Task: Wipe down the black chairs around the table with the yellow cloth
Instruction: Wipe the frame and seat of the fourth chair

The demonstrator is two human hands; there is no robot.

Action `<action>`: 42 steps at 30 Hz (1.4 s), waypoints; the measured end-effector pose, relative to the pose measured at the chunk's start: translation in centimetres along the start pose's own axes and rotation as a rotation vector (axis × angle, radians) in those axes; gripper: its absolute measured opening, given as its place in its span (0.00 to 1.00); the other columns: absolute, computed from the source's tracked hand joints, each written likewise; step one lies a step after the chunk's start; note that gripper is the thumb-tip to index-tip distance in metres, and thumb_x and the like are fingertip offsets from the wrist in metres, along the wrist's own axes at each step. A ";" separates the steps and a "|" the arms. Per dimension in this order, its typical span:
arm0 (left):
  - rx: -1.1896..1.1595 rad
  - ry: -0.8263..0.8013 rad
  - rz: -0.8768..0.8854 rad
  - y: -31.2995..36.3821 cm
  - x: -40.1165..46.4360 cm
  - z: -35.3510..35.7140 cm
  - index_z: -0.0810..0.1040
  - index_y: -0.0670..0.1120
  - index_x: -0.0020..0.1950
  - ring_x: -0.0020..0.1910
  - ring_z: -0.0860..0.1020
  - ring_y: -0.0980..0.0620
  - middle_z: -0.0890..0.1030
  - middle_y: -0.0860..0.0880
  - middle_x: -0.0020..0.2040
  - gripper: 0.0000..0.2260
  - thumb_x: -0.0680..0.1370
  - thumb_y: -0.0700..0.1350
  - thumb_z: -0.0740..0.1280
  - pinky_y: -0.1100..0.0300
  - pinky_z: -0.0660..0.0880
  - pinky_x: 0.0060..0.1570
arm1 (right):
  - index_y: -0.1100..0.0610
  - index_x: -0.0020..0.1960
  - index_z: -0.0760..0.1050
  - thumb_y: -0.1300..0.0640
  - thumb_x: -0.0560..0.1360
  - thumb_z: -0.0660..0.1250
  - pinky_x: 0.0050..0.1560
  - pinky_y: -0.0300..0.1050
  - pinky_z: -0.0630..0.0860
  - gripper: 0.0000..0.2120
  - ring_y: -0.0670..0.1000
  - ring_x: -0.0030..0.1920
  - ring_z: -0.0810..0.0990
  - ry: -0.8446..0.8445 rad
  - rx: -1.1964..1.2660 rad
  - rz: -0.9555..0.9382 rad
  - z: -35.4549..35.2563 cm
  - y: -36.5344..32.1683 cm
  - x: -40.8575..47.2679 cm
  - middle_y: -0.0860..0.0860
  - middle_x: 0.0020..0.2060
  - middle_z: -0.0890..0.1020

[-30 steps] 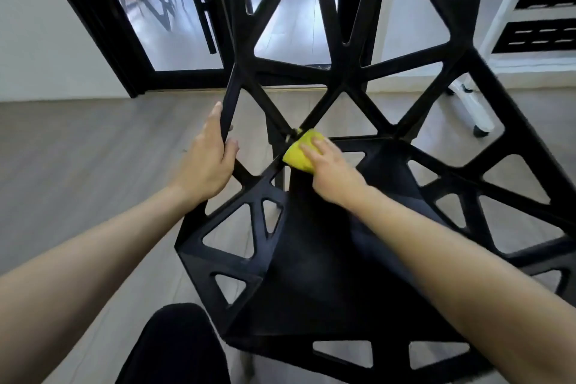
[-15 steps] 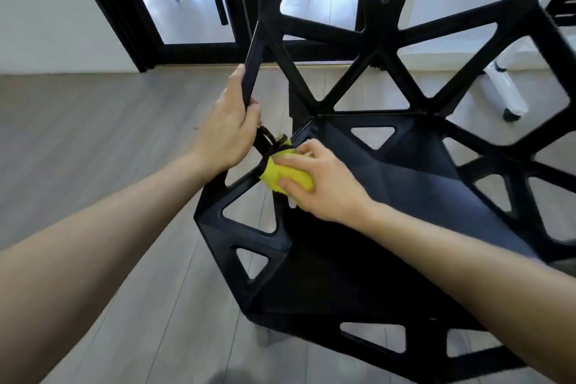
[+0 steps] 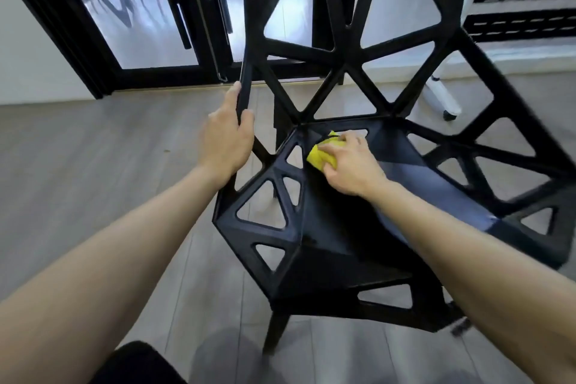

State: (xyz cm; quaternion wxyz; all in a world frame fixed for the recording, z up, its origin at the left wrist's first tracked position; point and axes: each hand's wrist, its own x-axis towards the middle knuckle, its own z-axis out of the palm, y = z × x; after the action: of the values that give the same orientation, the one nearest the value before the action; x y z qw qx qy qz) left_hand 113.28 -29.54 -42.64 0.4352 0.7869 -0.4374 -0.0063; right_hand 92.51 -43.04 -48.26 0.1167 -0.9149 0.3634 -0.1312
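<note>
Here the right hand presses the yellow cloth onto the black chair.

Grey wood-plank floor carries the black chair, legs standing on it at center-right. Far right, a white caster leg rests on the floor. Small dark speck left.

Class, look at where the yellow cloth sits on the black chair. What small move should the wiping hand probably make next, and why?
Probably sweep the yellow cloth forward across the seat. The right hand holds it bunched in the seat's back left corner, the left hand steadies the black chair by a backrest strut, and most of the seat lies ahead.
</note>
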 end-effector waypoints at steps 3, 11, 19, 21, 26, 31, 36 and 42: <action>-0.091 0.015 -0.032 -0.4 0.2 -0.1 0.65 0.55 0.85 0.41 0.85 0.49 0.86 0.51 0.46 0.27 0.85 0.51 0.55 0.44 0.86 0.44 | 0.44 0.73 0.76 0.46 0.79 0.65 0.68 0.55 0.72 0.23 0.59 0.65 0.70 -0.063 0.074 -0.229 -0.6 -3.6 -7.0 0.55 0.64 0.71; -0.130 -0.059 -0.105 -0.4 -1.3 -0.5 0.60 0.61 0.86 0.41 0.85 0.45 0.86 0.48 0.49 0.28 0.85 0.49 0.53 0.43 0.86 0.45 | 0.46 0.79 0.71 0.47 0.84 0.63 0.74 0.55 0.64 0.23 0.67 0.68 0.70 0.018 0.161 0.054 1.5 -6.0 -0.7 0.60 0.68 0.70; -0.185 0.044 -0.145 -1.8 -4.7 -0.9 0.71 0.64 0.81 0.44 0.85 0.53 0.87 0.51 0.45 0.23 0.87 0.49 0.54 0.43 0.86 0.47 | 0.38 0.75 0.73 0.44 0.82 0.67 0.69 0.52 0.74 0.21 0.56 0.65 0.73 0.023 0.308 -0.230 0.3 -6.1 -9.9 0.49 0.65 0.73; -0.236 0.020 -0.163 -1.7 -4.3 -0.8 0.71 0.62 0.82 0.45 0.86 0.52 0.87 0.49 0.48 0.23 0.88 0.47 0.53 0.44 0.86 0.40 | 0.42 0.77 0.72 0.48 0.83 0.65 0.69 0.61 0.74 0.22 0.61 0.67 0.71 0.052 0.283 -0.119 1.8 -7.9 -5.3 0.55 0.70 0.71; -0.293 0.000 -0.166 -2.1 -4.3 -1.2 0.71 0.62 0.81 0.44 0.85 0.50 0.87 0.48 0.50 0.22 0.89 0.46 0.54 0.52 0.84 0.33 | 0.42 0.74 0.75 0.48 0.83 0.65 0.67 0.54 0.75 0.19 0.58 0.63 0.71 0.109 0.273 -0.278 0.6 -7.6 -12.2 0.50 0.69 0.72; -0.321 -0.148 -0.149 -2.5 -3.6 -1.4 0.65 0.59 0.81 0.35 0.81 0.47 0.83 0.37 0.53 0.20 0.90 0.46 0.51 0.51 0.82 0.33 | 0.43 0.75 0.74 0.49 0.83 0.66 0.64 0.60 0.76 0.20 0.58 0.66 0.70 0.169 0.312 -0.325 0.8 -10.4 -15.3 0.52 0.72 0.70; -0.228 -0.429 -0.166 -1.7 -1.9 -5.6 0.59 0.58 0.83 0.40 0.83 0.53 0.88 0.43 0.51 0.20 0.91 0.46 0.55 0.57 0.78 0.41 | 0.45 0.76 0.72 0.51 0.83 0.63 0.62 0.60 0.71 0.21 0.60 0.70 0.68 0.193 0.228 -0.345 2.2 -15.7 -14.1 0.55 0.77 0.67; -0.207 -0.526 -0.205 -0.4 -2.3 -6.4 0.53 0.59 0.84 0.40 0.88 0.49 0.89 0.46 0.51 0.23 0.91 0.46 0.55 0.55 0.83 0.35 | 0.45 0.72 0.77 0.57 0.77 0.71 0.61 0.60 0.73 0.24 0.61 0.68 0.73 0.214 0.184 -0.376 2.1 -11.8 -20.6 0.55 0.74 0.73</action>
State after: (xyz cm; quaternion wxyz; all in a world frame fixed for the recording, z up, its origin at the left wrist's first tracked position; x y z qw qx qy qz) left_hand 114.66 -23.52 -39.84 0.3820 0.7498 -0.4504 -0.2982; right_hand 86.22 -20.08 -49.76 0.1337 -0.9329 0.1834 -0.2795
